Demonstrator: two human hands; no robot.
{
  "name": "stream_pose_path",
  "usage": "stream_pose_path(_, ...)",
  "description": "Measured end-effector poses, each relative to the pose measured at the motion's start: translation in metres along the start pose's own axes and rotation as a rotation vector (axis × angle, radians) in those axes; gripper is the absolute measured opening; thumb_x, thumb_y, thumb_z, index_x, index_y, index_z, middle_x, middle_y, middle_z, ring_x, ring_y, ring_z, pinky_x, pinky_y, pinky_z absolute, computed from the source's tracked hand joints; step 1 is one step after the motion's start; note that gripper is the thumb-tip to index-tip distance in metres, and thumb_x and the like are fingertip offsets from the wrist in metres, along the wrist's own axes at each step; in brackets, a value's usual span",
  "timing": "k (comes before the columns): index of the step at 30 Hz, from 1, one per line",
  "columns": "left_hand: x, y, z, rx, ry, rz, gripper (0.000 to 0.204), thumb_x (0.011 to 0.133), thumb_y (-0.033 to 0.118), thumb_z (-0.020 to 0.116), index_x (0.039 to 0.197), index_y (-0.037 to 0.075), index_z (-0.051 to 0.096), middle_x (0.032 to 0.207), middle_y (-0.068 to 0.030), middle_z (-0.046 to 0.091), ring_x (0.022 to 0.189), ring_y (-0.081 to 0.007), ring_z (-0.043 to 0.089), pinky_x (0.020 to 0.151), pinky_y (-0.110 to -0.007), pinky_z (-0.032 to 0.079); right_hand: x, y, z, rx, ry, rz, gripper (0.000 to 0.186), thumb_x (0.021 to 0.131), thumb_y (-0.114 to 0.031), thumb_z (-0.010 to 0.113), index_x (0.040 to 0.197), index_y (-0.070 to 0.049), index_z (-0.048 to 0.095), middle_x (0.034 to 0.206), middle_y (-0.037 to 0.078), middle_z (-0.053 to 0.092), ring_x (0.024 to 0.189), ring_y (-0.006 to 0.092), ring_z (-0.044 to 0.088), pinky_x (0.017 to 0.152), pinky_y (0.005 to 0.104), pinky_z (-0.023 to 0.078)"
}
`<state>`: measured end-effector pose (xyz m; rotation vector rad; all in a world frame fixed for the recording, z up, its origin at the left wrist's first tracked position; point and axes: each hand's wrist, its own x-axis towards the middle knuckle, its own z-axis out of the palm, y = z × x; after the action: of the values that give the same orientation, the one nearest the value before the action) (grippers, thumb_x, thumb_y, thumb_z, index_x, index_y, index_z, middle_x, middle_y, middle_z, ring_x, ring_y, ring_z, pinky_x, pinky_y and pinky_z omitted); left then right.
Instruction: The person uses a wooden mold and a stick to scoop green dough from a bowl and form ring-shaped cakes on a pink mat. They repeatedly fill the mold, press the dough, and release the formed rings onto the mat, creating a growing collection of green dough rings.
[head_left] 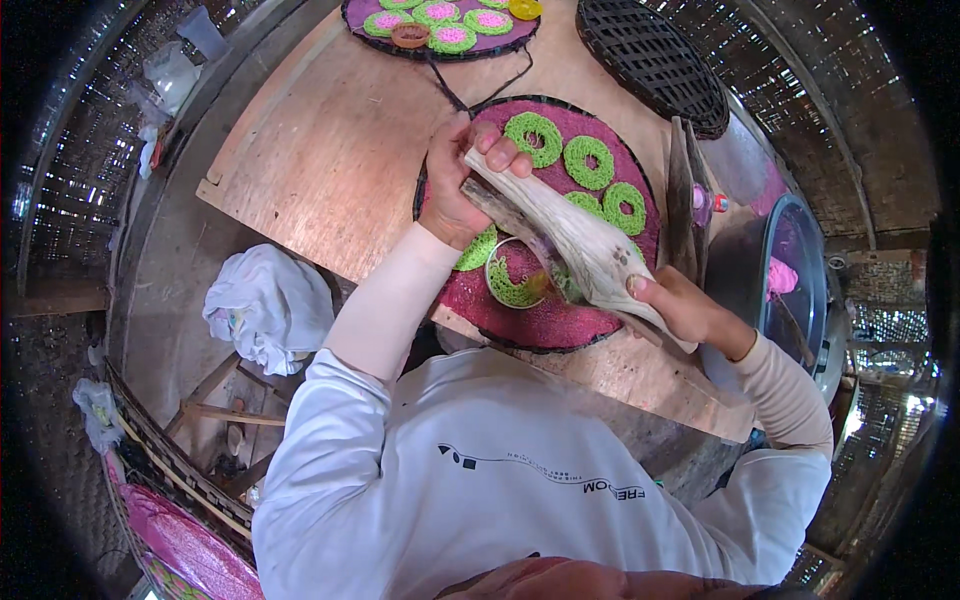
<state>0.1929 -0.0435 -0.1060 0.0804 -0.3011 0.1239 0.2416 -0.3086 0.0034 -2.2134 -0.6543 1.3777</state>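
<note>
A pale wooden hand press (590,232), made of two long pieces laid together, slants across the tray in front of me. Wrapped round its upper left end is my left hand (455,180), closed. At the lower right end my right hand (690,308) grips it, thumb on top. Below the press, a thin round ring (488,272) encloses green noodle-like strands (510,290). It rests on the magenta cloth (560,325) of a round, dark-rimmed tray. Several green strand rings (588,162) lie on this cloth; the press and my left arm partly cover others.
Another round tray (490,45) at the far side carries green rings with pink centres. A dark woven tray (655,65) lies far right. To my right stands a large basin (770,260) with something pink inside. A white cloth bundle (268,305) sits left of the wooden board (310,170).
</note>
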Motion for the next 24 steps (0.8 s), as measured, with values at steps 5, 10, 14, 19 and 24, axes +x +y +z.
stream_pose_path(5, 0.01, 0.007, 0.003, 0.04, 0.006, 0.044, 0.041, 0.087, 0.04, 0.044, 0.059, 0.011, 0.05, 0.052, -0.0015, 0.046, 0.056, -0.0176, 0.046, 0.063, -0.033, 0.042, 0.005, -0.01, 0.004, -0.101, 0.201, -0.171, 0.07, 0.081, -0.06, 0.047, 0.08, 0.008, 0.062, 0.062, 0.011, 0.058, 0.059, 0.0158, 0.052, 0.056, 0.0347, 0.042)
stream_pose_path(10, 0.01, 0.026, 0.012, 0.121, -0.012, 0.084, 0.041, 0.087, 0.04, 0.044, 0.056, 0.012, 0.047, 0.049, -0.0007, 0.044, 0.05, -0.0137, 0.043, 0.059, -0.031, 0.04, 0.026, -0.003, 0.012, -0.168, 0.219, -0.173, 0.07, 0.08, -0.06, 0.047, 0.075, 0.008, 0.061, 0.054, 0.012, 0.052, 0.053, 0.0176, 0.05, 0.053, 0.0381, 0.04)
stream_pose_path(14, 0.001, 0.041, 0.02, 0.152, 0.059, 0.115, 0.041, 0.086, 0.04, 0.046, 0.056, 0.013, 0.046, 0.049, -0.0011, 0.044, 0.051, -0.0161, 0.043, 0.058, -0.031, 0.04, 0.041, -0.003, 0.023, -0.173, 0.217, -0.214, 0.071, 0.079, -0.063, 0.047, 0.07, 0.006, 0.06, 0.05, 0.011, 0.051, 0.05, 0.0186, 0.05, 0.051, 0.0383, 0.04)
stream_pose_path(19, -0.022, 0.038, 0.021, 0.195, 0.188, 0.118, 0.038, 0.089, 0.04, 0.04, 0.059, 0.017, 0.047, 0.05, 0.0036, 0.046, 0.056, -0.0168, 0.046, 0.065, -0.033, 0.037, 0.029, -0.026, 0.027, -0.05, 0.086, -0.083, 0.072, 0.078, -0.065, 0.046, 0.068, 0.005, 0.062, 0.05, 0.011, 0.053, 0.05, 0.0194, 0.055, 0.051, 0.0362, 0.043)
stream_pose_path(24, -0.025, 0.018, 0.011, 0.128, 0.274, 0.086, 0.04, 0.089, 0.043, 0.042, 0.06, 0.015, 0.046, 0.049, 0.0018, 0.045, 0.059, -0.0201, 0.048, 0.066, -0.034, 0.038, 0.016, -0.012, 0.017, -0.116, 0.073, -0.033, 0.07, 0.08, -0.062, 0.045, 0.069, 0.005, 0.063, 0.054, 0.011, 0.057, 0.053, 0.0187, 0.057, 0.053, 0.0338, 0.045)
